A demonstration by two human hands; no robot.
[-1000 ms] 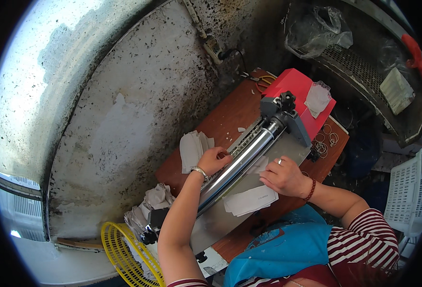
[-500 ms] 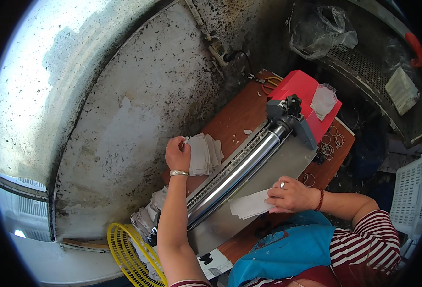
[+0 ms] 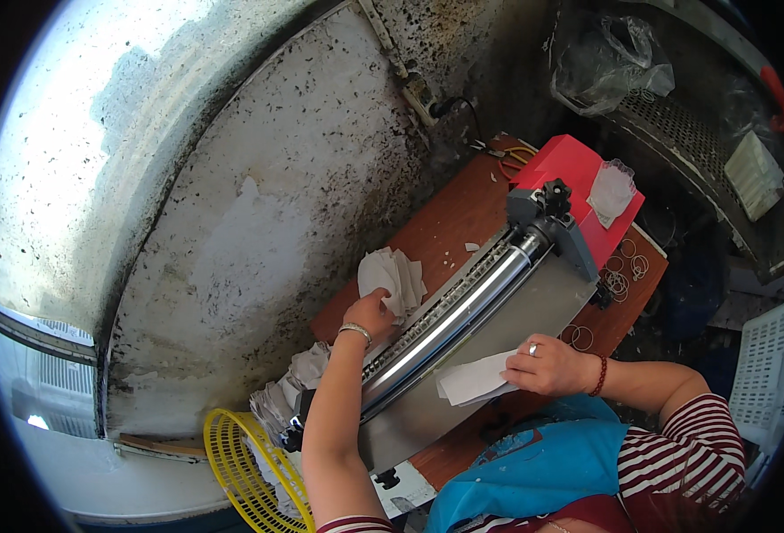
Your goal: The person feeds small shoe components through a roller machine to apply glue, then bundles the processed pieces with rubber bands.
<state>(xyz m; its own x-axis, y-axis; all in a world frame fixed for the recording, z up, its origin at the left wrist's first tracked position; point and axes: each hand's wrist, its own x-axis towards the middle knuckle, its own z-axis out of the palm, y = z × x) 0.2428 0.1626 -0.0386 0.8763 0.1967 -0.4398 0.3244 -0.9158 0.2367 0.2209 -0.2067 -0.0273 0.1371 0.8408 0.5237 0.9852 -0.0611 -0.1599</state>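
Observation:
Beyond the roller machine's steel roller (image 3: pixel 463 306), a fanned stack of thin white sheets (image 3: pixel 396 274) lies on the brown tabletop. My left hand (image 3: pixel 370 315) reaches over the machine's near end, its fingers curled and closed on the stack's near edge; the fingertips are partly hidden. A small bundle of white sheets (image 3: pixel 474 377) is in my right hand (image 3: pixel 548 365), pinched between thumb and fingers above the machine's flat metal plate (image 3: pixel 516 311). Whether the sheets are paper or cloth I cannot tell.
A red housing (image 3: pixel 565 164) caps the machine's far end. Loose rings (image 3: pixel 619 282) lie beside it. More white sheets (image 3: pixel 308 366) are heaped by the near end, above a yellow basket (image 3: pixel 223 462). A stained wall (image 3: pixel 259 231) borders the table; a white crate (image 3: pixel 763 373) stands right.
My left hand has moved from the stack's left side down and right to its near edge. The right hand keeps its sheets almost in place. The whole view has shifted slightly.

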